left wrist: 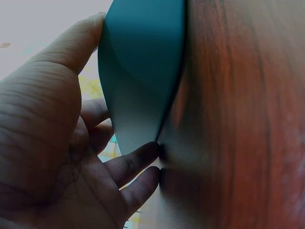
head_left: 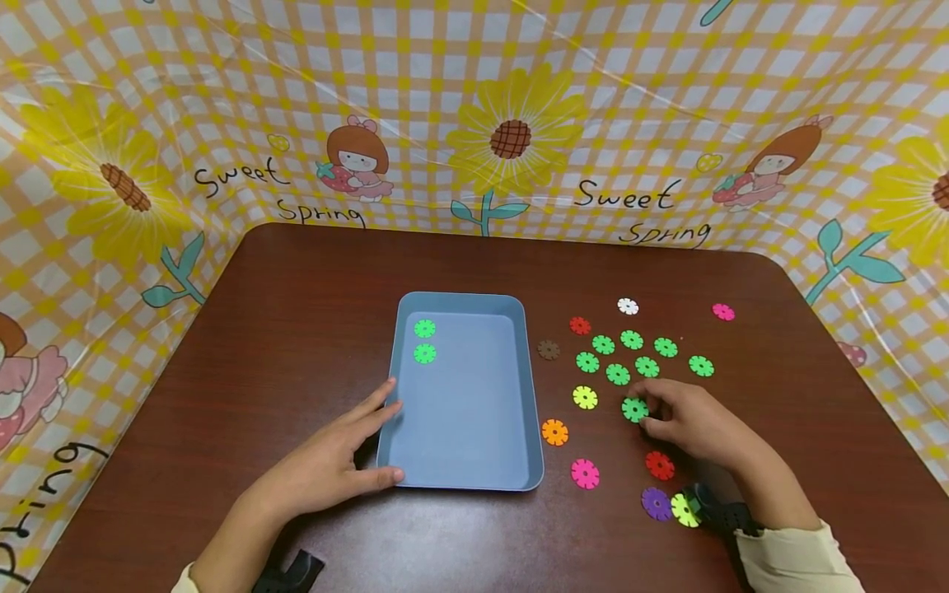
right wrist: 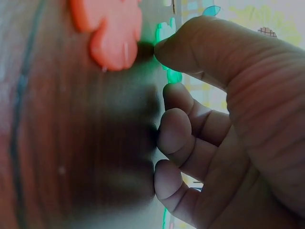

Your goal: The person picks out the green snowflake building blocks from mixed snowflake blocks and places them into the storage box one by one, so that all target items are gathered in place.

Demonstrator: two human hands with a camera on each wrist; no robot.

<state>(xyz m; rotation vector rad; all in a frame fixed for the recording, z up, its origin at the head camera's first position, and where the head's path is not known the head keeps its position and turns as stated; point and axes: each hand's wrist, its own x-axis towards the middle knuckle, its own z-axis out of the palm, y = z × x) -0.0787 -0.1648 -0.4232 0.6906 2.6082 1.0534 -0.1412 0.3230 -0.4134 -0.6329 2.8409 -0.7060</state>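
Note:
A blue-grey tray [head_left: 463, 445] lies on the table, with a green notched disc [head_left: 425, 329] and a second green notched disc [head_left: 425, 353] at its far left inside. My left hand [head_left: 334, 461] rests along the tray's left side, fingers spread and thumb at the rim near the front corner. In the left wrist view, the tray's outer wall [left wrist: 143, 57] shows beside the thumb. To the tray's right, my right hand [head_left: 697, 420] pinches a green notched disc [head_left: 635, 410] at its edges, low at the table. Its other fingertips [right wrist: 174, 129] are curled against the tabletop.
Beyond the right hand lie several green discs [head_left: 618, 375]. Around them are yellow [head_left: 585, 398], orange [head_left: 554, 432], pink [head_left: 585, 473], red [head_left: 660, 465], purple [head_left: 656, 504], brown [head_left: 549, 350] and white discs [head_left: 628, 306]. A checked cloth [head_left: 415, 49] hangs behind the table.

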